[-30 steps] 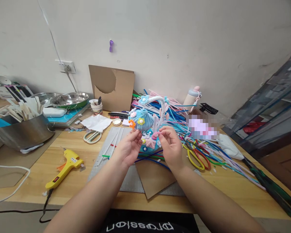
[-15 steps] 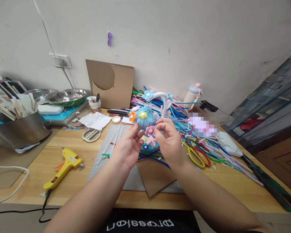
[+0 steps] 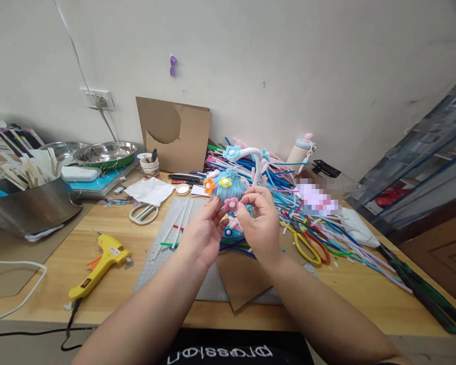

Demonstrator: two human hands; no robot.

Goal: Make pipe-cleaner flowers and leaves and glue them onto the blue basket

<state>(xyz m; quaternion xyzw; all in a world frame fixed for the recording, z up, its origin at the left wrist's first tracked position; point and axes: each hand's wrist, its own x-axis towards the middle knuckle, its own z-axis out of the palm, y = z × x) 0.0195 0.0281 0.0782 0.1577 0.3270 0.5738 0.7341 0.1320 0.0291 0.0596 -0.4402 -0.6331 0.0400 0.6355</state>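
A blue fuzzy pipe-cleaner ornament (image 3: 231, 188) with small orange, yellow and pink flowers stands on the cutting mat (image 3: 175, 238) at the table's middle. A white curved stem with a blue flower rises behind it. My right hand (image 3: 256, 223) pinches a small pink flower (image 3: 231, 203) against the ornament's front. My left hand (image 3: 203, 230) is curled beside it, fingertips touching the ornament's lower left side and the flower.
A yellow glue gun (image 3: 99, 266) lies at the left front. Scissors (image 3: 143, 213) lie behind it, and red-and-yellow scissors (image 3: 311, 247) lie at the right. A heap of coloured pipe cleaners (image 3: 327, 223) covers the right. A steel pot (image 3: 30, 203) and cardboard (image 3: 175, 134) stand behind.
Both hands rose and closed in on the ornament. The pink flower moved from the ornament's right side to its front centre, now pinched between my two hands.
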